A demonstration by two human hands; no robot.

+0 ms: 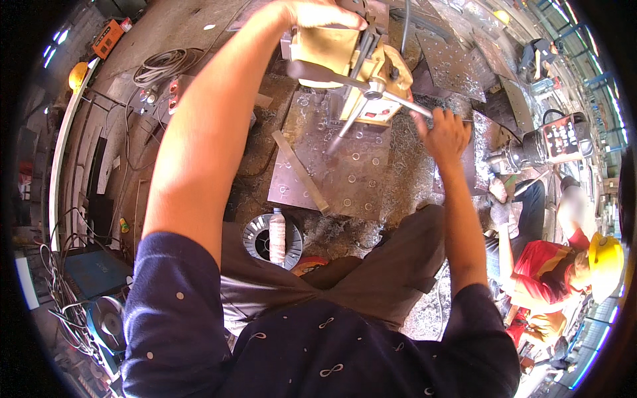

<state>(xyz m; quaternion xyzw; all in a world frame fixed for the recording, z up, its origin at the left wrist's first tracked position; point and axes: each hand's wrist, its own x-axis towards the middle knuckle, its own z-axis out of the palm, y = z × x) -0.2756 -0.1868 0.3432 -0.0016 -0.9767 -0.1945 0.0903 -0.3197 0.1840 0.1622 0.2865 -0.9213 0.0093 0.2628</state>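
Navy short-sleeved shirt with small pale loop motifs, worn by the person; below it, grey-brown trousers, knees apart.

Plastic bottle, pale contents, seen against a dark slotted spool between the knees; whether it stands or leans cannot be told.

Flat metal bar, one, lying slantwise on a brown steel plate marked with scattered rings.

Magnetic drill, yellow housing, located ahead of the person at the plate's far side; metal hub with radiating spokes, one ending in a dark grip.

Right hand: fingers curled round the outer end of the right-pointing feed handle.

Left hand: laid over the top of the drill, arm outstretched, one digit extended towards the right; partly cut off by the upper edge, so its full grip cannot be told.

At right, a co-worker in red shirt and yellow hard hat, near a second drilling machine.

Farther left, cable coil on the floor; beyond it, an orange equipment box.
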